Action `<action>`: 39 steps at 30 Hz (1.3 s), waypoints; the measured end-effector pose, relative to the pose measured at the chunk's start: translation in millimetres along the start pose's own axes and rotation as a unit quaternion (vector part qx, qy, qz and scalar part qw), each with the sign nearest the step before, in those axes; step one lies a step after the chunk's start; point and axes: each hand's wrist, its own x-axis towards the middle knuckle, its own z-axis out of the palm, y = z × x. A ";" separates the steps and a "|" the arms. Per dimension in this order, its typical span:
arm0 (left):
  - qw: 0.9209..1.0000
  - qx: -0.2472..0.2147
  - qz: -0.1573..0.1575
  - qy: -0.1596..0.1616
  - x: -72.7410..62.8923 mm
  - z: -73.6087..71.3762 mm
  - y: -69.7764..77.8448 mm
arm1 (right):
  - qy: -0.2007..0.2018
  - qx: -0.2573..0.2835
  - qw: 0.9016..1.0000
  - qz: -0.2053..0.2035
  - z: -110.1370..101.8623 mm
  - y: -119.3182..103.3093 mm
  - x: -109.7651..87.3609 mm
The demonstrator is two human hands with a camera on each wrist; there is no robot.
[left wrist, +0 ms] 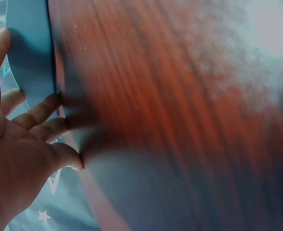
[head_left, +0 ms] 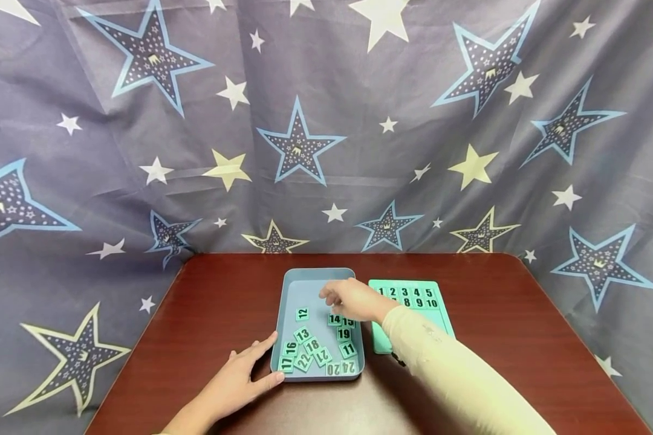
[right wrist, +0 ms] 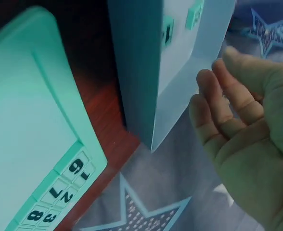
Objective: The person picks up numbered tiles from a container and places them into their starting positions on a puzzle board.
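A blue-grey tray (head_left: pixel 315 290) holds several loose green number tiles, among them 12 (head_left: pixel 302 314), 13 (head_left: pixel 302 335) and 19 (head_left: pixel 344 333). My left hand (head_left: pixel 236 377) touches the tray's left side near the front corner, fingers spread; in the left wrist view the fingers lie along the tray wall (left wrist: pixel 31 53). Over the tray's right half hovers my right hand (head_left: pixel 354 299), its fingers loosely bent. In the right wrist view nothing shows between the right hand's fingers (right wrist: pixel 210 91), and the tray wall (right wrist: pixel 136 77) stands beside them.
Right of the tray lies a green number board (head_left: pixel 443 320), partly hidden by my right forearm. Its upper rows carry tiles, with 1 to 5 and 8 to 10 readable. A star-patterned curtain (head_left: pixel 326 223) hangs behind the dark red table (head_left: pixel 228 302).
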 end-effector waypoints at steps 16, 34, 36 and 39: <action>1.000 0.002 0.003 -0.009 0.7 -3.0 6.2 | -0.051 -0.099 0.994 -0.019 22.4 -15.9 -31.4; 1.000 0.019 0.002 -0.010 0.2 -7.6 8.6 | -0.051 -0.287 0.955 -0.051 29.5 -16.1 -45.8; 1.000 0.018 0.002 -0.010 0.1 -7.6 9.2 | -0.040 -0.304 0.950 -0.051 33.5 -16.1 -44.5; 1.000 0.019 0.002 -0.011 -0.7 -8.1 9.7 | -0.026 -0.306 0.950 -0.048 37.5 -12.4 -40.7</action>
